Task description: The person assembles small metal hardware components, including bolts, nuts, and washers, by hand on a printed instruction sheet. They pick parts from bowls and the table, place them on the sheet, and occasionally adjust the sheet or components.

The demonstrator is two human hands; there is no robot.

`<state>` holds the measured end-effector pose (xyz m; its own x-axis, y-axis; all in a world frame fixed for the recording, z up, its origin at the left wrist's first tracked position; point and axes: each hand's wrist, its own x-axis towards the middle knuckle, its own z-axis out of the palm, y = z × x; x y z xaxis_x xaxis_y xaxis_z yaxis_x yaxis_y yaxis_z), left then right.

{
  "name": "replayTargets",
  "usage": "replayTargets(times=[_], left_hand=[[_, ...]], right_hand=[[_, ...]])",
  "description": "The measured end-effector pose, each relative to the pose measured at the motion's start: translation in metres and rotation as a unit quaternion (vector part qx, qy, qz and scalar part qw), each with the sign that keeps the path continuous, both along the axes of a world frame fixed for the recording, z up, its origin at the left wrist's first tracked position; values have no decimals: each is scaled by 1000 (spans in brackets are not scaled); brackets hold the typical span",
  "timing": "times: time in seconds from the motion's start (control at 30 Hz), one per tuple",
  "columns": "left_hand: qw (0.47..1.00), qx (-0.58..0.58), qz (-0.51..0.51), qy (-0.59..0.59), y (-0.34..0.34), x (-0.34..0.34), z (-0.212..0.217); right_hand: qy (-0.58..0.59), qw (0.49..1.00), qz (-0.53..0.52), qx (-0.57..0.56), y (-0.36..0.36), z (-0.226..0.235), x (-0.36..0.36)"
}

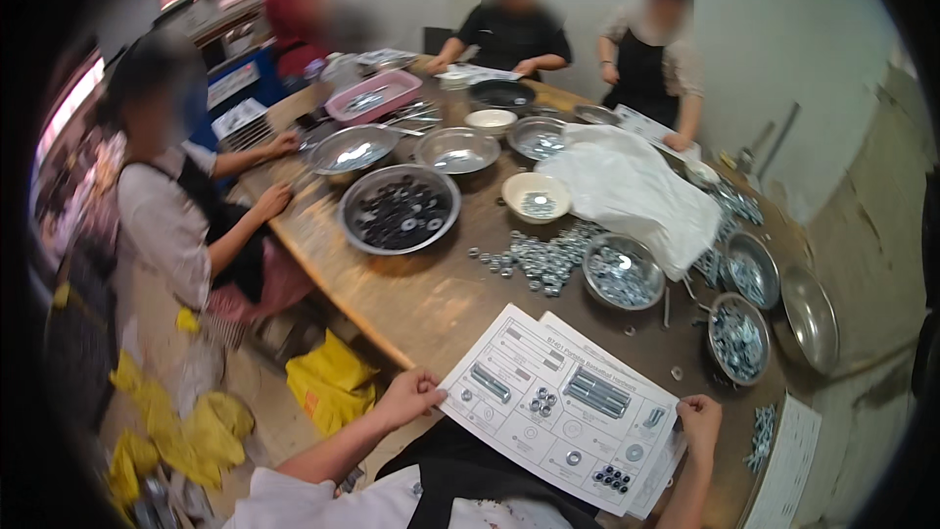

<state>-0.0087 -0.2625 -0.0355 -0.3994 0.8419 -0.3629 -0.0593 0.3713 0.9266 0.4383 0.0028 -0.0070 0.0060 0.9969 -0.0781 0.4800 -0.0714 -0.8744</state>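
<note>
A stack of white printed sheets [509, 436] with pictures of bolts, nuts and washers lies tilted across the near table edge, in front of my body. My left hand [413, 399] pinches its left edge between thumb and fingers. At the opposite edge, my right hand [699, 423] is closed on the paper. Beyond the sheets lies a loose pile of metal nuts [543, 260]. Beside it is a steel bowl [624, 272] of small metal parts. Another bowl of bolts [739, 338] stands nearer my right hand.
A steel bowl of black washers [399, 210], a cream bowl [536, 198], a pink tray [374, 96] and a white plastic bag [636, 191] occupy the wooden table. Several people sit or stand around it. Yellow bags [328, 382] lie on the floor at left.
</note>
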Motion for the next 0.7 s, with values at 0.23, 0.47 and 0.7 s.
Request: replayTargets(times=[0.23, 0.47, 0.7], left_hand=[[986, 56, 146, 52, -50, -55, 7], [974, 30, 211, 81, -94, -154, -16], [970, 47, 224, 76, -120, -217, -12]], right_hand=[[26, 995, 98, -17, -3, -9, -98], [47, 982, 181, -25, -3, -16, -193], [69, 965, 232, -101, -17, -24, -266]])
